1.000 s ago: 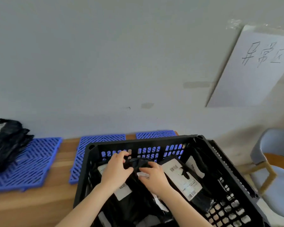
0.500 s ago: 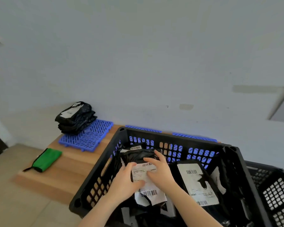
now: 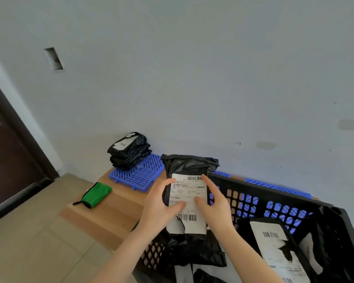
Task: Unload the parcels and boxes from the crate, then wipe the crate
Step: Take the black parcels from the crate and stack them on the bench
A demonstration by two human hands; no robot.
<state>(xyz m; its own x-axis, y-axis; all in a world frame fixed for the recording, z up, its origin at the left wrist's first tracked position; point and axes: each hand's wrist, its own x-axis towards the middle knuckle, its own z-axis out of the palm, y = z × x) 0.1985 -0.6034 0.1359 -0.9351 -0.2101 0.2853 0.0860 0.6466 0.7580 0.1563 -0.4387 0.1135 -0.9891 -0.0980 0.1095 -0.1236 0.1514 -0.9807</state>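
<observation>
Black parcel (image 3: 189, 166) up out of crate (image 3: 253, 188); view swung left.
Parcel was low among the others inside the crate; now held upright above the near-left rim at frame centre, label facing the camera, left hand (image 3: 158, 209) and right hand (image 3: 215, 205) gripping its sides. Dark door (image 3: 6, 160) new at left edge; parcel stack (image 3: 129, 152) and green pouch (image 3: 96, 194) shifted toward centre.

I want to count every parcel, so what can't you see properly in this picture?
All from the head view:
- The crate: its floor is hidden under the parcels inside; its near and right sides are cut off by the picture's edge.
- The held parcel: the label print is too small to read, and its back faces away.
- The parcel stack on the blue mat: the black folds blur together, so the count is unclear.
</observation>
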